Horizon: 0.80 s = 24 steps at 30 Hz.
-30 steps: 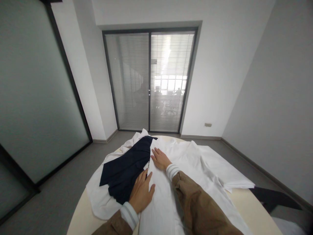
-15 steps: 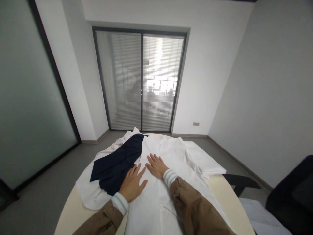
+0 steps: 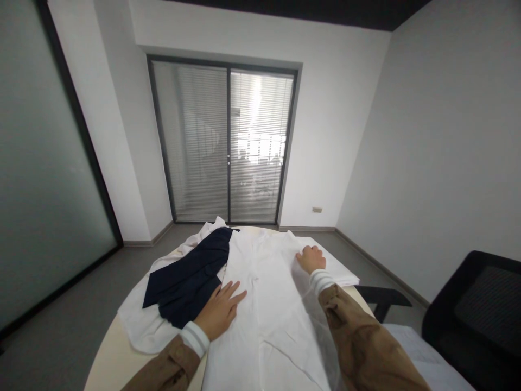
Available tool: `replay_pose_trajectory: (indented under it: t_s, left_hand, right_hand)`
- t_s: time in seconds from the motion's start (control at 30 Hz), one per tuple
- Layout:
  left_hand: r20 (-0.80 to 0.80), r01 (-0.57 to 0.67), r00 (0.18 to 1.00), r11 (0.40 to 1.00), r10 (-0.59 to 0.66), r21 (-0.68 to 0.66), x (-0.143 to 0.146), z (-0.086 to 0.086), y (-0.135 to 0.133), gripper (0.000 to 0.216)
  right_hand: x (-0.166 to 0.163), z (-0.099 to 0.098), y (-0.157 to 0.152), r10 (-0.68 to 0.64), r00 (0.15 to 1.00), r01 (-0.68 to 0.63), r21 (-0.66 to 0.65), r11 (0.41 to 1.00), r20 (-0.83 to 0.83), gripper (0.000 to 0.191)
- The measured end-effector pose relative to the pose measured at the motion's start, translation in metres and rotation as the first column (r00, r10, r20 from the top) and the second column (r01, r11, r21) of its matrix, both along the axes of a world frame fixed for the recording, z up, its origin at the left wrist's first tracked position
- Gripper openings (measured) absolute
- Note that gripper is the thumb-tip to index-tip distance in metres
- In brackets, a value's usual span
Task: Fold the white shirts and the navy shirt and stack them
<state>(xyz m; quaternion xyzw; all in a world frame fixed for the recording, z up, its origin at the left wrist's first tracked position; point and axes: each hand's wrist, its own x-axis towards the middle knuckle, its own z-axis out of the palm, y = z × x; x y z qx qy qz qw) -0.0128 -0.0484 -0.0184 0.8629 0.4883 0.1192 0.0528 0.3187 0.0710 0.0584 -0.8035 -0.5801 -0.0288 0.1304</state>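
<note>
A white shirt-like garment (image 3: pixel 272 320) lies spread over the table, with a seam down its middle and a sleeve (image 3: pixel 334 266) out to the right. My left hand (image 3: pixel 222 309) rests flat on its left part, fingers spread, beside a dark navy pleated cloth (image 3: pixel 187 279). Over at the right, my right hand (image 3: pixel 311 259) has its fingers curled down onto the white fabric where the sleeve meets the body. The fingertips look closed on the cloth, though they are partly hidden.
The round cream table (image 3: pixel 106 355) has another white cloth (image 3: pixel 142 331) under the navy one, hanging near the left edge. A black mesh chair (image 3: pixel 476 304) stands at the right, with pale fabric (image 3: pixel 423 353) on it. A glass door with blinds (image 3: pixel 199 146) is ahead.
My right hand has moved right, from lying flat near the middle to curling at the sleeve. My left hand stays flat in nearly the same place. The view has tilted up slightly and turned right.
</note>
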Motion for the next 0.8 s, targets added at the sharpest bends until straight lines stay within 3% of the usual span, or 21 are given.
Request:
replay_pose_trajectory:
  t_s: [0.17, 0.43, 0.6, 0.8]
  left_hand:
    - [-0.005, -0.005, 1.0, 1.0, 0.005, -0.008, 0.002, 0.009, -0.005, 0.059]
    - [0.001, 0.029, 1.0, 1.0, -0.029, 0.001, 0.001, 0.012, -0.008, 0.063]
    - [0.001, 0.209, 0.978, 0.977, -0.209, -0.047, 0.003, 0.012, -0.008, 0.086]
    - [0.018, 0.288, 0.958, 0.954, -0.288, -0.083, 0.005, 0.017, -0.008, 0.079]
  right_hand:
    - [0.006, 0.0, 0.0, 0.048, 0.998, -0.051, -0.073, 0.996, -0.037, 0.031]
    - [-0.021, 0.013, -0.003, 0.123, 0.992, -0.125, -0.139, 0.982, -0.02, 0.04]
    - [-0.04, 0.022, -0.015, 0.264, 0.964, -0.255, -0.136, 0.957, 0.046, 0.043]
    - [-0.075, 0.028, -0.024, 0.397, 0.913, -0.384, -0.132, 0.914, 0.097, 0.041]
